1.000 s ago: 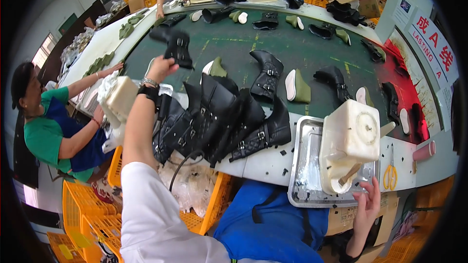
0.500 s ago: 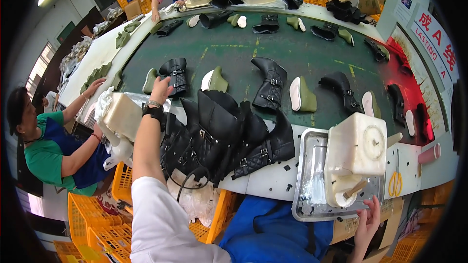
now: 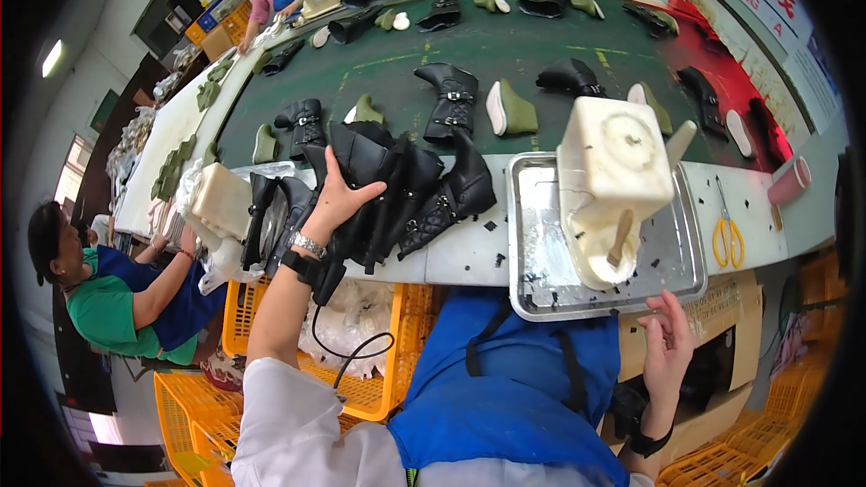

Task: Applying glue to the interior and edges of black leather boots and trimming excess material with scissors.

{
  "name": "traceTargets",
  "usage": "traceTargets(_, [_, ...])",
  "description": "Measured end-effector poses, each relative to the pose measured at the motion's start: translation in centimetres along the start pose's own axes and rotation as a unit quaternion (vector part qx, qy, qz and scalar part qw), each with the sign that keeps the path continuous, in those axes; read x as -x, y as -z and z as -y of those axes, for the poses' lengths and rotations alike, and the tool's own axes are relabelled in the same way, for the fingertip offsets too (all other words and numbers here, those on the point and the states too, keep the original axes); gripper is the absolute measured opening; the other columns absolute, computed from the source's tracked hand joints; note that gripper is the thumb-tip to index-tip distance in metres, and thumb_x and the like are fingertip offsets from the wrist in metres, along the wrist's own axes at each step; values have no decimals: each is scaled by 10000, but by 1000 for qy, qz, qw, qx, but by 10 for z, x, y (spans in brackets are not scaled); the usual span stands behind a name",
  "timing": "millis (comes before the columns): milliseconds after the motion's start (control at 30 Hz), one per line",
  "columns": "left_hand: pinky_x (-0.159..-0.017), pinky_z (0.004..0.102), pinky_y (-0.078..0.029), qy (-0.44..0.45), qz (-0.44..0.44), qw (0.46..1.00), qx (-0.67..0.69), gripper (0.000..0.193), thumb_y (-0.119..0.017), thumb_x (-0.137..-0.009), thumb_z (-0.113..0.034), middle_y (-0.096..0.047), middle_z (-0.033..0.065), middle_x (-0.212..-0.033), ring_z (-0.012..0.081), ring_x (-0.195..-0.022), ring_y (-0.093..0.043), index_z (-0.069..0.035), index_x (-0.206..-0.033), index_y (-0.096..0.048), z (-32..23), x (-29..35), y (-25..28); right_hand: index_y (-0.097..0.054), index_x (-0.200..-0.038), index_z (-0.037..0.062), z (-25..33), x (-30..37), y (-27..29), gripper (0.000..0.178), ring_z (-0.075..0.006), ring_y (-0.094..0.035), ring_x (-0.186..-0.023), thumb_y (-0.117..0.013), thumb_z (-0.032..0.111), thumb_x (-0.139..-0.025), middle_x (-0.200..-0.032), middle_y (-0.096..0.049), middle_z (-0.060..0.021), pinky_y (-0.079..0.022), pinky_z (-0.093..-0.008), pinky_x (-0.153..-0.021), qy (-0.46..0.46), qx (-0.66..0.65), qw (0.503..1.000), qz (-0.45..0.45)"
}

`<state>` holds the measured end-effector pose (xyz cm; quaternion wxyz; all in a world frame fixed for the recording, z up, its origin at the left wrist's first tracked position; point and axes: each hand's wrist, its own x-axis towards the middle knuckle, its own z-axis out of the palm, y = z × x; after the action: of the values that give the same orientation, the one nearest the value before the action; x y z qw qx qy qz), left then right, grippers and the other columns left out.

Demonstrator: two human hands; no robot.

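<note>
Several black buckled boots (image 3: 397, 185) lie heaped at the near edge of the table, left of centre. My left hand (image 3: 338, 200) rests against the heap, thumb and forefinger spread wide across the boots; its other fingers are partly hidden. Beside the near right edge of a metal tray (image 3: 528, 293), my right hand (image 3: 668, 343) hovers with loosely bent fingers apart, holding nothing. On that tray stands a cream plastic container (image 3: 613, 158) with a small round cup at its front, and a wooden-handled brush (image 3: 621, 239) leans in the cup.
Beyond, a green conveyor belt (image 3: 379, 90) carries black boots and green wedge soles (image 3: 517, 108). Yellow scissors (image 3: 727, 239) and a pink cup (image 3: 790, 182) are at right. A co-worker (image 3: 135, 289) works at left. An orange crate (image 3: 397, 370) sits below the table.
My left hand has drawn back from beside the belt onto the heap of boots. My right hand stays near the tray. The whole view has shifted.
</note>
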<state>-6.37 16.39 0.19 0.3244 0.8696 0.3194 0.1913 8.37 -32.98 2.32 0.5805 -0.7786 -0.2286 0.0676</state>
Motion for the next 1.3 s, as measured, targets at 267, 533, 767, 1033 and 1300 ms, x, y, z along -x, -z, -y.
traceTargets(267, [-865, 373, -445, -103, -71, 977, -174, 1099, -762, -574, -242, -473, 289, -1177, 385, -1048, -524, 17, -1385, -66, -85, 44, -1, -538, -1129, -34, 10, 8, -2, 329, -155, -603, -734, -530, -33, -799, -952, -611, -140, -487, -259, -683, 86, 11, 996, 34])
traceTargets(533, [-814, 298, -473, -289, 119, 948, 63, 840, -746, -539, -190, -598, 188, -1077, 256, -929, -629, 81, -1257, -406, -158, 127, -53, -422, -1237, -22, 42, -31, -51, 427, -100, -588, -714, -567, 108, -857, -944, -610, -90, -485, -214, -648, -42, -259, 931, 252])
traceTargets(767, [-853, 339, -449, -297, 130, 941, 102, 977, -800, -538, -166, -512, 198, -1167, 291, -1027, -558, 73, -1323, -268, -164, 141, -102, -501, -1012, -30, 26, -28, -72, 284, -150, -623, -634, -486, 237, -915, -797, -622, -103, -536, -258, -556, -194, -356, 864, 299])
traceTargets(1033, [-877, 377, -423, -308, -4, 943, 124, 959, -845, -538, -224, -533, 188, -1134, 329, -996, -552, 71, -1282, -317, -153, 141, -110, -523, -951, 0, 32, -26, -79, 250, -103, -581, -589, -519, 245, -902, -735, -598, -47, -503, -231, -520, -205, -342, 874, 278])
traceTargets(1300, [-848, 414, -418, -441, 86, 888, 96, 510, -739, -631, -138, -642, 128, -913, 290, -802, -610, 27, -1077, -555, -149, 127, -97, -616, -732, 24, 3, -65, -71, 305, -48, -505, -485, -542, 278, -885, -576, -548, 16, -423, -199, -459, -165, -269, 918, 241])
